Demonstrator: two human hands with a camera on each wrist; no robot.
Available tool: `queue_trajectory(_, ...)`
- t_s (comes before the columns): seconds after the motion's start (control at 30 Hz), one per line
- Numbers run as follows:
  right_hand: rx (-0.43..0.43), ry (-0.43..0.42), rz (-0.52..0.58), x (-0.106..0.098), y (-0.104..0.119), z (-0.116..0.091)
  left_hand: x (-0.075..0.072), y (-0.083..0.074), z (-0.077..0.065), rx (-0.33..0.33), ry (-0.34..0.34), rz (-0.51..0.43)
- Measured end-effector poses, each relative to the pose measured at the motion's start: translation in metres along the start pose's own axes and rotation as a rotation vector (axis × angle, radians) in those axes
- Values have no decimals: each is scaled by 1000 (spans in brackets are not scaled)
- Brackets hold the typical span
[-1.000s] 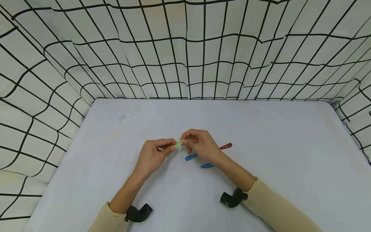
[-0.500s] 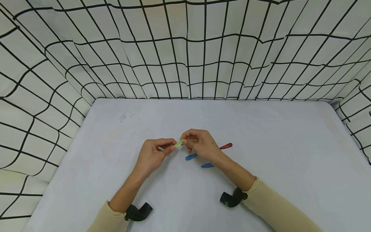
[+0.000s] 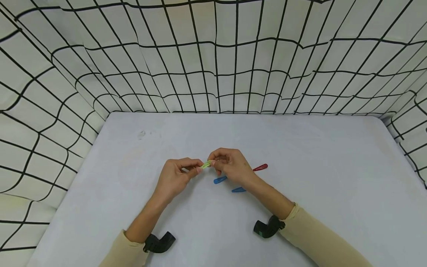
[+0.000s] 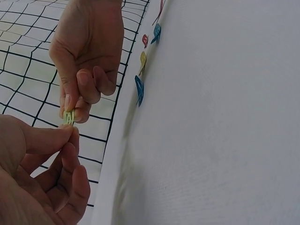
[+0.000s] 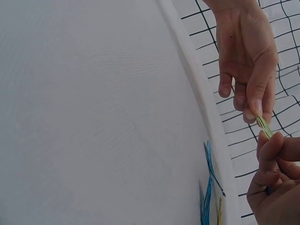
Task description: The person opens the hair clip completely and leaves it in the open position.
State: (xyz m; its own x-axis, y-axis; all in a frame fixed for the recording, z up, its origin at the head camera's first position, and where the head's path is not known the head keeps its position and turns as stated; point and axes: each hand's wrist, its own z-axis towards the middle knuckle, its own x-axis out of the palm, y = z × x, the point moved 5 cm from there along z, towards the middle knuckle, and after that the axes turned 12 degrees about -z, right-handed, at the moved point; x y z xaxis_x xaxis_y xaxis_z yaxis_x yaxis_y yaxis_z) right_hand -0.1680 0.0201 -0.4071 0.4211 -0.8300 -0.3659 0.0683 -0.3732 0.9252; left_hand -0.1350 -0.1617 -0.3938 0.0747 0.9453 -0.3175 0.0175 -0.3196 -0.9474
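My left hand (image 3: 174, 177) and right hand (image 3: 234, 167) meet at the middle of the table. Between them is a small light-green snap hair clip (image 3: 205, 165), each hand pinching one end with thumb and fingertips. In the left wrist view the slotted body of the green clip (image 4: 69, 117) shows between the two sets of fingertips; its ends are hidden. Below the right hand and forearm lie a blue hair clip (image 3: 220, 180), a second blue hair clip (image 3: 238, 190) and a red hair clip (image 3: 260, 167), each partly covered by the right arm.
The white table (image 3: 116, 185) is bordered by white walls with black netting (image 3: 217, 59). A yellow hair clip (image 4: 143, 61) lies among the blue and red ones in the left wrist view. Black wrist cameras (image 3: 160, 243) sit at both beige sleeves.
Almost nothing differs. Both hands keep their pinch on the green hair clip in the same place, and the clips on the table lie as before.
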Motion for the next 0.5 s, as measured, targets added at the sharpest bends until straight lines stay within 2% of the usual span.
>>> queue_trajectory(0.5,32,11,28,0,-3,0,1,3,1,-29,16,-49)
